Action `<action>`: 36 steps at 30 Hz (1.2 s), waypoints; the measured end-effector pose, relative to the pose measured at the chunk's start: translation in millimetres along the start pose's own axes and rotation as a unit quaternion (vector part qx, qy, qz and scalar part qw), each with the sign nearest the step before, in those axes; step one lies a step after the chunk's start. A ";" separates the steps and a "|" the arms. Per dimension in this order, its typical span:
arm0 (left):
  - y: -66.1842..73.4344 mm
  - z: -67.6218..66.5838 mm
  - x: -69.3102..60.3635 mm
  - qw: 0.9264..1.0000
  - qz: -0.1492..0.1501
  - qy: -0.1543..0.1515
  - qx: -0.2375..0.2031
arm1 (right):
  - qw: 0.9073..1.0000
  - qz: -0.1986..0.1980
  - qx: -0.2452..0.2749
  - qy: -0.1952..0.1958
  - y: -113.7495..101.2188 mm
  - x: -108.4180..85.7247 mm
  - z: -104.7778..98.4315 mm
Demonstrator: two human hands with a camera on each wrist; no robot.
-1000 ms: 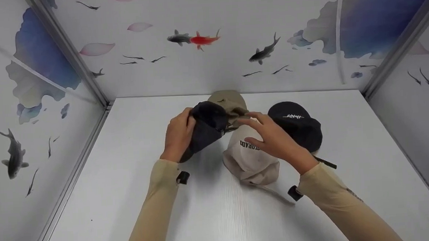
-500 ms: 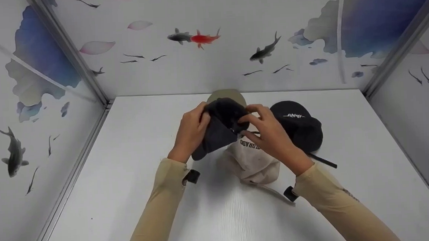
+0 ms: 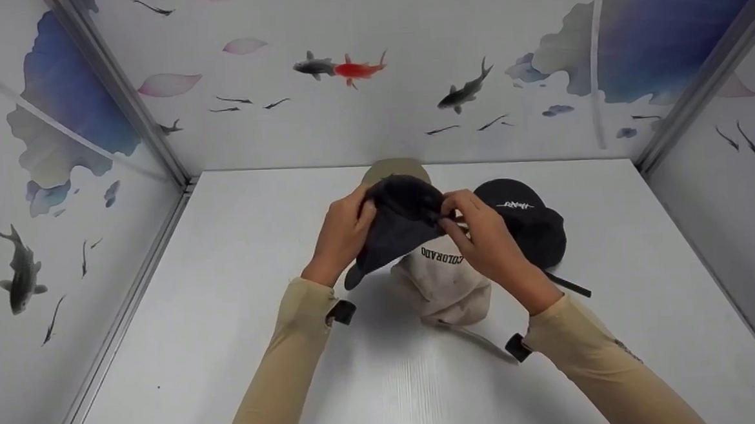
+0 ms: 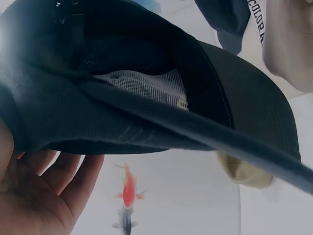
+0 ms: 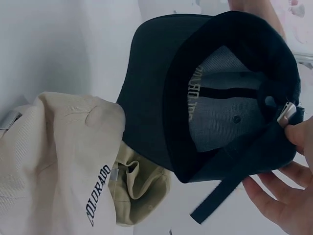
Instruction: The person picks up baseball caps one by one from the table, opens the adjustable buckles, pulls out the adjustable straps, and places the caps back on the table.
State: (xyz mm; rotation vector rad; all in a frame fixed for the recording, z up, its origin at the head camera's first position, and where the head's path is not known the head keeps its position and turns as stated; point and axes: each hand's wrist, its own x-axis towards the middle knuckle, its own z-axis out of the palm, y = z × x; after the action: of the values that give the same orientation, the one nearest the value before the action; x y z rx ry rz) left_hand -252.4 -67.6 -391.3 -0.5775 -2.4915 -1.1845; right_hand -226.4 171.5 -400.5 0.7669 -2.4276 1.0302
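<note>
A dark navy cap [image 3: 398, 230] is held above the table, its hollow inside turned up and its brim pointing down to the left. My left hand [image 3: 340, 233] grips its left side; in the left wrist view several fingers [image 4: 83, 183] reach behind the cloth. With my right hand [image 3: 489, 238] I pinch the back edge. In the right wrist view that thumb touches beside a metal buckle [image 5: 286, 115], while the other fingers lie under the cap. A loose strap end [image 5: 215, 198] hangs from the buckle side. Light mesh lining [image 5: 225, 112] shows inside.
On the white table [image 3: 197, 350], a cream cap [image 3: 446, 286] lettered COLORADO lies below the held one, its strap trailing forward. Behind is a khaki cap [image 3: 396, 167], partly hidden. A black cap [image 3: 537, 236] with white script lies at the right. Printed walls [image 3: 373, 122] enclose the table.
My left hand has carried the navy cap right, over the khaki and cream caps. My right hand, earlier spread and apart from it, now pinches its back edge.
</note>
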 end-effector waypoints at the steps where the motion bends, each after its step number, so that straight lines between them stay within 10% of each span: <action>1: -0.1 0.0 0.5 1.000 0.002 0.000 -0.001 | 1.000 0.003 0.008 0.002 -1.5 0.1 -1.2; 27: 15.8 13.2 5.8 0.993 0.053 0.105 0.007 | 0.996 -0.045 -0.014 0.074 -5.1 -2.8 -12.1; 36: 57.3 14.4 -21.7 0.971 0.171 0.135 0.103 | 0.997 -0.024 -0.015 0.074 -10.5 -5.0 -12.9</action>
State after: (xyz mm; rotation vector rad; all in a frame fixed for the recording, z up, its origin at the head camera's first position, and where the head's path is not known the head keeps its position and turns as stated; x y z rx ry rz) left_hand -207.4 -28.2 -372.0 -0.7008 -2.1427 -0.8036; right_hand -214.3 176.7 -389.2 0.7087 -2.2831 0.9939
